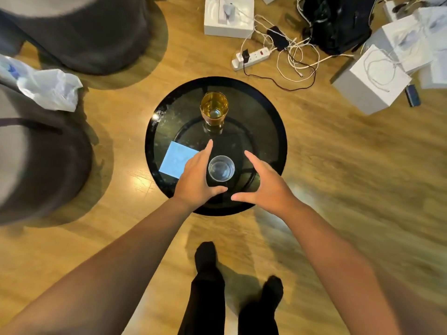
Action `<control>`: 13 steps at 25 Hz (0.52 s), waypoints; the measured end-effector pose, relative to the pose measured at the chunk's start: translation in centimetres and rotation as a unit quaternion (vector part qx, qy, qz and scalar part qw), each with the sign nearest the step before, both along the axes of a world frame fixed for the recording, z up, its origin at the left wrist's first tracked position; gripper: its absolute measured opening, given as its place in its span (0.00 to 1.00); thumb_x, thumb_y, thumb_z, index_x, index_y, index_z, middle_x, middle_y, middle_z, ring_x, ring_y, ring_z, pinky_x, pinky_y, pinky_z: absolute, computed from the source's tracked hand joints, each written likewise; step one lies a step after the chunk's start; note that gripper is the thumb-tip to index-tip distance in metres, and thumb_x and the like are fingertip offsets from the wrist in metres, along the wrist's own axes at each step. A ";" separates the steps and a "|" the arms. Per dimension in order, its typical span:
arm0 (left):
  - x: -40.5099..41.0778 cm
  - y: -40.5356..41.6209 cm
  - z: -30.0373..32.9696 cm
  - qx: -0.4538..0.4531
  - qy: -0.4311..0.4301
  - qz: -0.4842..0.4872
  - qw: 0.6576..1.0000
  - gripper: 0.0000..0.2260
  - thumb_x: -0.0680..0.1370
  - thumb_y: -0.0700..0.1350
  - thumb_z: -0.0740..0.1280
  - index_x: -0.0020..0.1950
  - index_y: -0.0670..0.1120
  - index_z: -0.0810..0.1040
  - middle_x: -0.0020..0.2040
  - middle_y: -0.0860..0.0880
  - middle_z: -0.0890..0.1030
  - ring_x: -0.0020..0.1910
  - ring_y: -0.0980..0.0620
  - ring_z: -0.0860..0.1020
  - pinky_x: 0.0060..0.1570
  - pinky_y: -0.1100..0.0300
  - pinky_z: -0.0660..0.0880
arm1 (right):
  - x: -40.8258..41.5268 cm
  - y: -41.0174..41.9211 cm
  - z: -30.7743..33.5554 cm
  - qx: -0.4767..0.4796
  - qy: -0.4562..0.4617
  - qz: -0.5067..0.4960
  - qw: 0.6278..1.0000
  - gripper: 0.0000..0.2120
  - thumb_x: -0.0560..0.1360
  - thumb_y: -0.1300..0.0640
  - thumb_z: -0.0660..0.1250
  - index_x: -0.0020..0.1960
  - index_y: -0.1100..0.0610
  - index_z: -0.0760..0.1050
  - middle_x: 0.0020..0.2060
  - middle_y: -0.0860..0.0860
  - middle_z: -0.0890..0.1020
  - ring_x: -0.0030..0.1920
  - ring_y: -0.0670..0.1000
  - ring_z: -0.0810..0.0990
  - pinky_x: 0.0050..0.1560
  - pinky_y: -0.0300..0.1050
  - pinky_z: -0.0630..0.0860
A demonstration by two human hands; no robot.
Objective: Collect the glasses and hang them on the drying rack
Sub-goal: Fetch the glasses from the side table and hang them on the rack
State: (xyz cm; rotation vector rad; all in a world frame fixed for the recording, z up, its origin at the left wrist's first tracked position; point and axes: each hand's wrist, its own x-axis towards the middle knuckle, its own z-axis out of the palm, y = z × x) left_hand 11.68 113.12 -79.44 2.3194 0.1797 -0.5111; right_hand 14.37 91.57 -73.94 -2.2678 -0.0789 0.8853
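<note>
The task looks to be at its very start. Two glasses stand on the round black bench (154, 131) in the middle of the frame, and neither is lifted. The clear glass (221, 168) sits upright at the lower centre of the bench top, seen from above through its open mouth. The amber glass (214, 108) stands upright toward the upper part of the bench, well apart from the clear one.

Both hands are spread around the clear glass without gripping it. The left hand (197, 176) lies just to the left of the glass with straight fingers pointing up the frame and the thumb reaching under the glass's lower edge; whether it touches the rim I cannot tell. The right hand (263, 183) is open to the right of the glass, with a visible gap between them, its thumb pointing toward the left thumb.

A light blue card (176, 159) lies flat on the bench, partly under the left hand.

No drying rack shows anywhere in view, so nothing is hung. As I judge it, everything is left: taking up the clear glass, collecting the amber one, carrying both to the rack, and hanging them.
</note>
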 end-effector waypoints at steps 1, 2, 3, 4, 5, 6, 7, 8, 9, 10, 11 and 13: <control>0.2 -0.2 -1.2 -0.008 0.007 -0.003 1.000 0.58 0.67 0.59 0.83 0.85 0.58 0.45 0.78 0.53 0.68 0.78 0.48 0.65 0.72 0.47 0.71 | 0.0 0.1 -1.0 -0.002 0.007 0.001 1.000 0.56 0.66 0.42 0.83 0.82 0.36 0.52 0.82 0.45 0.62 0.80 0.50 0.62 0.75 0.54 0.68; 0.4 -0.4 -2.3 -0.019 0.012 -0.003 1.000 0.58 0.67 0.59 0.83 0.85 0.59 0.46 0.78 0.54 0.68 0.78 0.48 0.65 0.72 0.46 0.71 | 0.0 0.2 -2.2 -0.004 0.017 0.005 1.000 0.57 0.66 0.43 0.84 0.83 0.37 0.50 0.82 0.45 0.61 0.81 0.50 0.61 0.75 0.55 0.68; 0.5 -0.6 -3.2 -0.033 0.015 0.005 0.999 0.57 0.67 0.60 0.83 0.84 0.59 0.47 0.78 0.54 0.68 0.78 0.49 0.65 0.73 0.46 0.71 | 0.0 0.3 -3.1 -0.005 0.028 0.010 1.000 0.58 0.66 0.44 0.84 0.83 0.37 0.49 0.82 0.45 0.60 0.81 0.51 0.60 0.76 0.55 0.67; 0.6 -0.7 -3.9 -0.047 0.019 0.017 0.999 0.56 0.67 0.60 0.83 0.84 0.59 0.49 0.78 0.53 0.68 0.78 0.49 0.65 0.73 0.47 0.70 | 0.0 0.4 -4.0 -0.006 0.039 0.014 0.999 0.59 0.67 0.45 0.84 0.83 0.38 0.47 0.83 0.45 0.59 0.81 0.51 0.60 0.76 0.56 0.67; 0.6 -0.9 -4.5 -0.059 0.025 0.029 0.998 0.55 0.67 0.60 0.83 0.84 0.59 0.51 0.78 0.54 0.68 0.78 0.50 0.66 0.74 0.48 0.70 | 0.0 0.4 -4.8 -0.006 0.051 0.012 0.999 0.60 0.67 0.47 0.84 0.83 0.38 0.46 0.83 0.45 0.59 0.82 0.52 0.59 0.76 0.57 0.67; 0.5 -1.1 -5.1 -0.064 0.029 0.039 0.997 0.54 0.67 0.59 0.83 0.84 0.59 0.53 0.78 0.54 0.68 0.78 0.51 0.66 0.73 0.49 0.69 | 0.0 0.4 -5.5 -0.005 0.058 0.009 0.998 0.60 0.67 0.48 0.84 0.83 0.38 0.45 0.83 0.45 0.59 0.82 0.52 0.59 0.76 0.58 0.67; 0.4 -1.3 -5.4 -0.066 0.029 0.047 0.996 0.53 0.67 0.58 0.83 0.83 0.59 0.54 0.78 0.54 0.69 0.78 0.51 0.66 0.73 0.50 0.70 | -0.1 0.4 -6.0 -0.005 0.063 0.005 0.998 0.61 0.67 0.50 0.84 0.83 0.38 0.45 0.83 0.45 0.59 0.82 0.52 0.59 0.76 0.58 0.68; 0.4 -1.4 -5.7 -0.067 0.028 0.053 0.996 0.52 0.67 0.57 0.83 0.83 0.59 0.56 0.78 0.54 0.69 0.77 0.52 0.67 0.73 0.50 0.70 | -0.1 0.4 -6.5 -0.005 0.067 0.001 0.998 0.61 0.67 0.50 0.84 0.83 0.37 0.45 0.83 0.45 0.59 0.82 0.52 0.59 0.76 0.57 0.68; 0.3 -1.5 -5.9 -0.067 0.024 0.059 0.996 0.51 0.68 0.56 0.83 0.83 0.59 0.57 0.77 0.55 0.69 0.77 0.52 0.67 0.73 0.51 0.70 | -0.2 0.4 -6.6 -0.006 0.069 -0.001 0.998 0.60 0.67 0.50 0.84 0.83 0.37 0.45 0.83 0.45 0.60 0.82 0.51 0.60 0.76 0.57 0.68; 0.4 -1.7 -6.0 -0.067 0.019 0.066 0.995 0.50 0.68 0.55 0.83 0.83 0.58 0.57 0.77 0.55 0.70 0.77 0.52 0.68 0.73 0.51 0.70 | -0.3 0.5 -6.8 -0.007 0.071 -0.004 0.997 0.60 0.67 0.50 0.84 0.83 0.37 0.45 0.83 0.45 0.60 0.82 0.51 0.60 0.76 0.58 0.68; 0.5 -1.9 -6.1 -0.066 0.013 0.069 0.995 0.49 0.69 0.54 0.83 0.83 0.58 0.58 0.77 0.55 0.71 0.76 0.53 0.68 0.73 0.51 0.70 | -0.3 0.5 -6.9 -0.009 0.072 -0.004 0.997 0.60 0.67 0.49 0.84 0.83 0.37 0.45 0.82 0.45 0.60 0.81 0.51 0.60 0.76 0.59 0.68; 0.8 -2.3 -6.1 -0.059 0.004 0.070 0.996 0.46 0.70 0.53 0.83 0.81 0.57 0.62 0.76 0.55 0.72 0.75 0.52 0.70 0.73 0.50 0.72 | -0.4 0.6 -7.0 -0.013 0.071 0.004 0.997 0.61 0.67 0.48 0.84 0.83 0.36 0.44 0.82 0.45 0.61 0.81 0.52 0.61 0.75 0.60 0.69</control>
